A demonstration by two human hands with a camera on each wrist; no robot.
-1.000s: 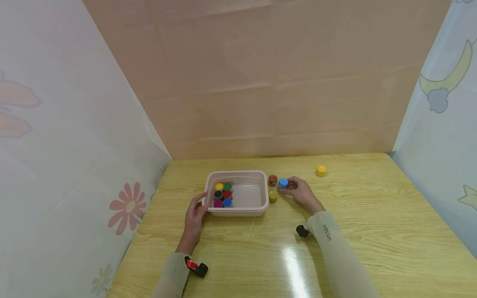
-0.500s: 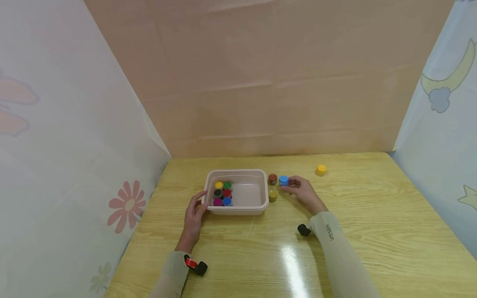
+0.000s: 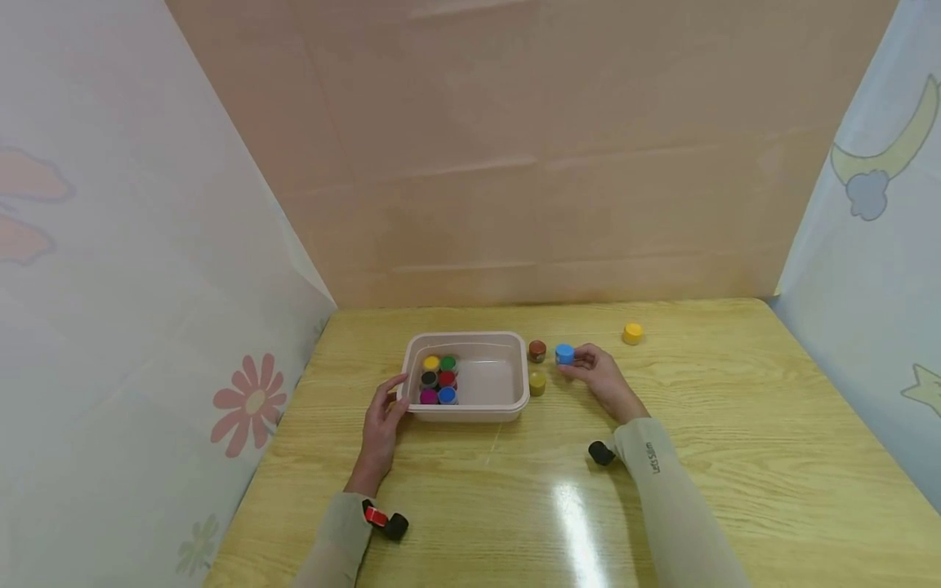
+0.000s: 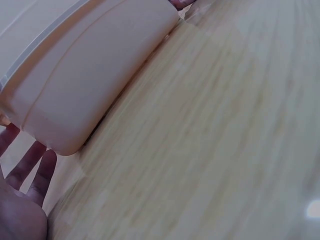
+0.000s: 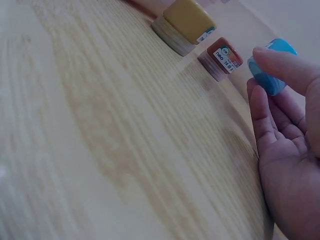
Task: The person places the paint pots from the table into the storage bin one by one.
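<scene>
light-blue jar (image 3: 564, 354), pink tray (image 3: 465, 416), wood-grained table (image 3: 485, 498)

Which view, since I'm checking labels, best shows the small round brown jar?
The right wrist: the brown jar appears larger, its printed white label visible. The head view shows it small; the left wrist, not at all.

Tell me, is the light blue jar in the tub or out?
Out: the right hand pinches the light blue jar to the right of the pink tub, with the brown jar between them.
</scene>
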